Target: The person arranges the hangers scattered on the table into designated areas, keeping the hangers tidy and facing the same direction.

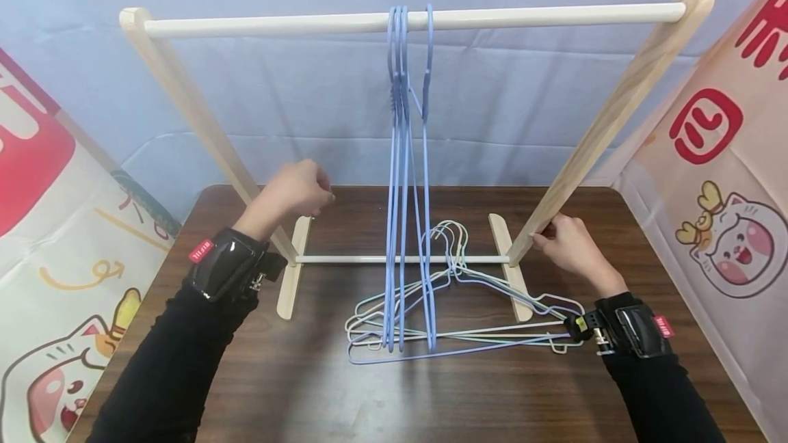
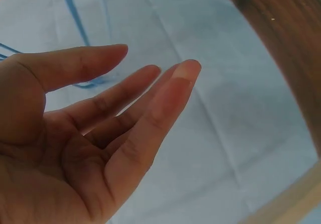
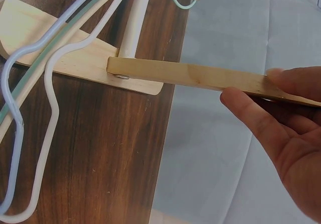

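Observation:
A small wooden clothes rack stands on the dark wooden table (image 1: 246,374), with a white top rod (image 1: 277,22). Three blue wire hangers (image 1: 403,176) hang from the middle of the rod. Several pale wire hangers (image 1: 492,306) lie piled on the table around the rack's right foot (image 3: 85,58). My right hand (image 1: 544,238) pinches the rack's slanted right leg (image 3: 190,76) low down, thumb on one side and fingers on the other. My left hand (image 1: 320,197) hovers beside the left leg (image 1: 197,115), fingers straight and relaxed (image 2: 155,68), holding nothing.
A creased light blue cloth (image 1: 308,108) hangs behind the table. Cartoon-printed banners stand at the left (image 1: 55,224) and right (image 1: 726,176) sides. A white lower crossbar (image 1: 357,259) joins the rack's two feet.

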Demonstrator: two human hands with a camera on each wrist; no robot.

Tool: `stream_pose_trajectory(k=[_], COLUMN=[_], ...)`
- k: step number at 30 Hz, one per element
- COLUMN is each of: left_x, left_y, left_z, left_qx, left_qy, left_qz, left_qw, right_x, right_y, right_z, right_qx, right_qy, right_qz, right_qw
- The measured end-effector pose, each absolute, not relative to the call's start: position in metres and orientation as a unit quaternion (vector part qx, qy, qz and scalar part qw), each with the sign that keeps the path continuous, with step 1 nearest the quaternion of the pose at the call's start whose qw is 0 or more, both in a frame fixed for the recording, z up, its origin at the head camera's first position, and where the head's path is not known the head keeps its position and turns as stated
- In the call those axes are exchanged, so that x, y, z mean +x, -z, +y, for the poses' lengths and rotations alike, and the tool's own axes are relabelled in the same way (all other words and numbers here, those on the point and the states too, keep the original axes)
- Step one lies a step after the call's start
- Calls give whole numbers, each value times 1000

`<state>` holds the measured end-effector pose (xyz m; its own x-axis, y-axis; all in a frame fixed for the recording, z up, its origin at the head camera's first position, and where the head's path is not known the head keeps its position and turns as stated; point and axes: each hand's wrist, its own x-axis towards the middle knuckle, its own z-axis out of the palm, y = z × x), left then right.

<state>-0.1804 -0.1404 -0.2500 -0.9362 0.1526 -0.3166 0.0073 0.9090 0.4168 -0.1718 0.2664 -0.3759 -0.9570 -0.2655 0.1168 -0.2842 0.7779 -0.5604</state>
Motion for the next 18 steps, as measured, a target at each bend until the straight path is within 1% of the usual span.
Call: stream_pose_trajectory(k=[3,10,18], left_x=[-180,-173,-167], left_y=[261,287,310], left_z=[-145,-155,-165], left_qx=[42,61,59], left_qy=[-213,-206,-202], left_qz=[958,957,952], left_qw=[186,196,220], right_x=[-172,-172,-173], right_y=[376,377,378], right_z=[266,266,267], right_qx=[144,143,145], right_qy=[-300,-299,-298], right_qz=[-943,-943,-943], right_qw=[14,20,22])
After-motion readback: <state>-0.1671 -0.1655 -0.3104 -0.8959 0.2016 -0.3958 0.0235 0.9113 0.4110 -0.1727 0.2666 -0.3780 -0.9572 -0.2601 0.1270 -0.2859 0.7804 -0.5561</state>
